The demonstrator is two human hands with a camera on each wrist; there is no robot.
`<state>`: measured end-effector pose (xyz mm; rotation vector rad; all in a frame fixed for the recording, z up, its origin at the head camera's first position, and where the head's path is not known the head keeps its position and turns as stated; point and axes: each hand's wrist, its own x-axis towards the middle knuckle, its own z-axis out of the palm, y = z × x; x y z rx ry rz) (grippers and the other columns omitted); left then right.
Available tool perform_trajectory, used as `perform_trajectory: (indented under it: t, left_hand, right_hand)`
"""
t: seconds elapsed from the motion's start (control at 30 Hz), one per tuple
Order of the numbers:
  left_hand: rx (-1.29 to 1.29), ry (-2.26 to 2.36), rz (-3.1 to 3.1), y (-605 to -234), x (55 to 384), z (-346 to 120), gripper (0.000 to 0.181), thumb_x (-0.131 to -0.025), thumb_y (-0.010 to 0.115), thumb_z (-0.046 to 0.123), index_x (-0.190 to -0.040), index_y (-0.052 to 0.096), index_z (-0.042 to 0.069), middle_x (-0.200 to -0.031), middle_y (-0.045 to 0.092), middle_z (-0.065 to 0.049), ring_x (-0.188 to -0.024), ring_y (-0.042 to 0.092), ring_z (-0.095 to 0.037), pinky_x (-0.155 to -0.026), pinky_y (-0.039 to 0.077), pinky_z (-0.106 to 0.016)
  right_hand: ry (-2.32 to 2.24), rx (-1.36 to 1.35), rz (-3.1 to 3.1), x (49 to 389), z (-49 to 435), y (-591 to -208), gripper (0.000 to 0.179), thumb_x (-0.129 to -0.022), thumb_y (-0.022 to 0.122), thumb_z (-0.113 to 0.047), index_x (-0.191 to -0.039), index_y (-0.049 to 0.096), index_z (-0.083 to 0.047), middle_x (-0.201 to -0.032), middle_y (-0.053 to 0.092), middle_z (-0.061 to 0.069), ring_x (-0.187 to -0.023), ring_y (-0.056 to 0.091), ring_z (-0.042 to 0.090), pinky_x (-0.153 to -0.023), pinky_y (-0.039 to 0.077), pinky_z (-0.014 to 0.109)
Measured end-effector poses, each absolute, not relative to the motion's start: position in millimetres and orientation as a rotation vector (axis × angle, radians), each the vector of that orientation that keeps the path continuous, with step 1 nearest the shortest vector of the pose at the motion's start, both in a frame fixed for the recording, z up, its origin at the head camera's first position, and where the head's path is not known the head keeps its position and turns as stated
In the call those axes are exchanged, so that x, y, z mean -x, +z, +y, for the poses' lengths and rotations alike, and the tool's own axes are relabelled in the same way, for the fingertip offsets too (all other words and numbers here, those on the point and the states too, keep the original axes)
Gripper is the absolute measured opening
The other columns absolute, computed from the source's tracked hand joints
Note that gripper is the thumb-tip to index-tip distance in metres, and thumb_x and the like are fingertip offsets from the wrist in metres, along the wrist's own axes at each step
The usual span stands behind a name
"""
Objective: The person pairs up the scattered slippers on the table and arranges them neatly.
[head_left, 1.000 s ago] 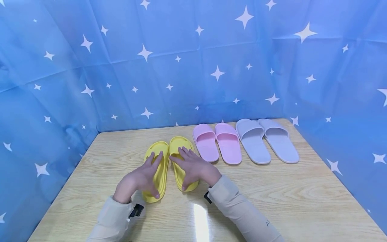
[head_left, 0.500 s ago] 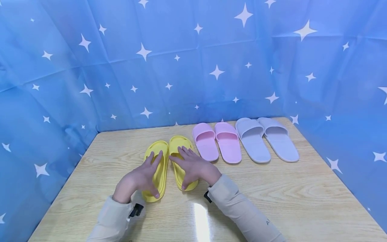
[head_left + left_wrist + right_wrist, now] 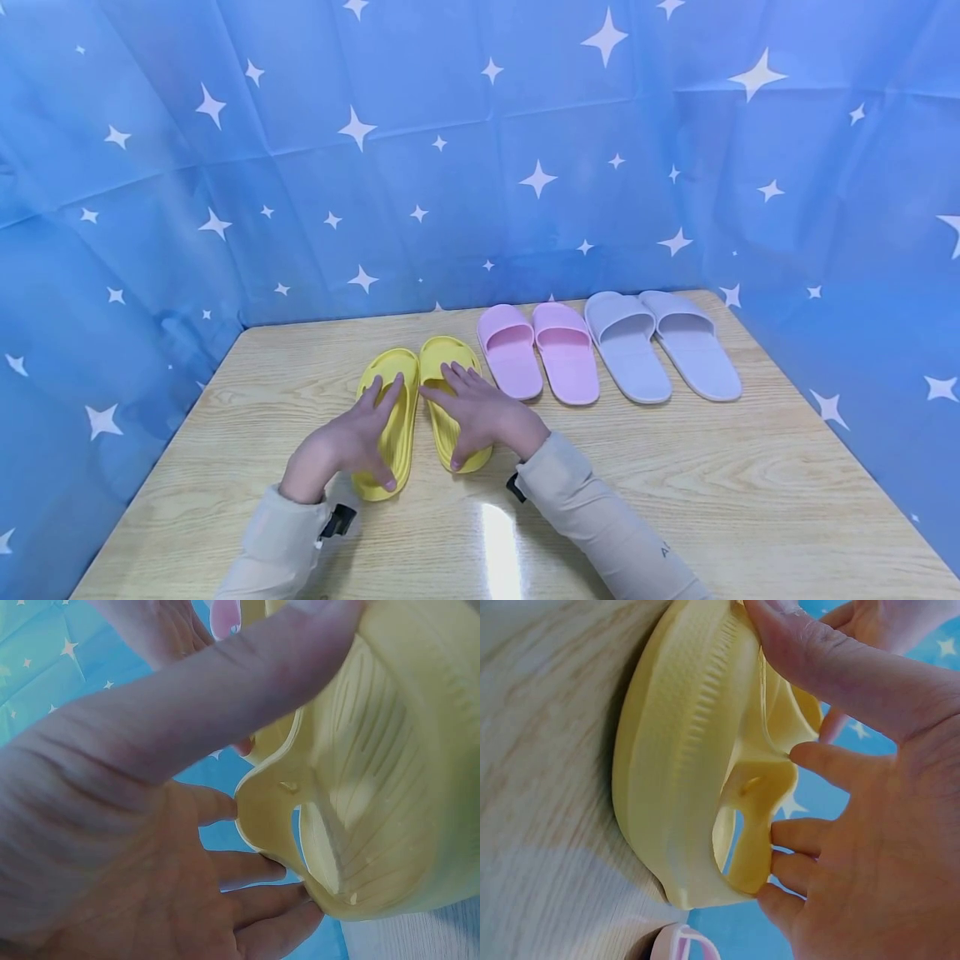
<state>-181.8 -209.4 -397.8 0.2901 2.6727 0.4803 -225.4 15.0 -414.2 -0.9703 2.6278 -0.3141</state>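
Two yellow slippers lie side by side on the table, toes toward the curtain. Over the left yellow slipper [image 3: 406, 437] my left hand [image 3: 347, 442] spreads its fingers, thumb near the heel end. In the left wrist view its straight fingertips touch the edge of the strap [image 3: 274, 817]. My right hand [image 3: 486, 414] lies over the right yellow slipper [image 3: 444, 352] in the same way, fingertips at the strap [image 3: 769, 787] and thumb on the heel rim in the right wrist view. Neither hand curls round a slipper. The palms hide part of both footbeds.
To the right stand a pair of pink slippers [image 3: 517, 375] and a pair of pale grey-lilac slippers [image 3: 637, 367], near the back edge of the wooden table [image 3: 675, 500]. A blue curtain [image 3: 450, 192] with white stars hangs behind and at both sides.
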Motion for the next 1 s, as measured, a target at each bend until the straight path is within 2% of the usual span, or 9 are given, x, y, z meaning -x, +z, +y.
perform_trajectory:
  t: [1.0]
  left_hand:
    - [-0.296, 0.469, 2.676, -398.6, 183.2, -209.6, 0.147, -0.063, 0.1, 0.025, -0.168, -0.004, 0.022, -0.173, -0.009, -0.024, -0.155, 0.018, -0.053, -0.108, 0.047, -0.062]
  right_hand:
    - [-0.348, 0.97, 2.624, 226.8, 17.6, -416.9, 0.118, -0.073, 0.094, -0.04, -0.166, 0.022, -0.032, -0.176, 0.0, 0.013, -0.164, -0.004, 0.028, -0.134, 0.005, 0.044]
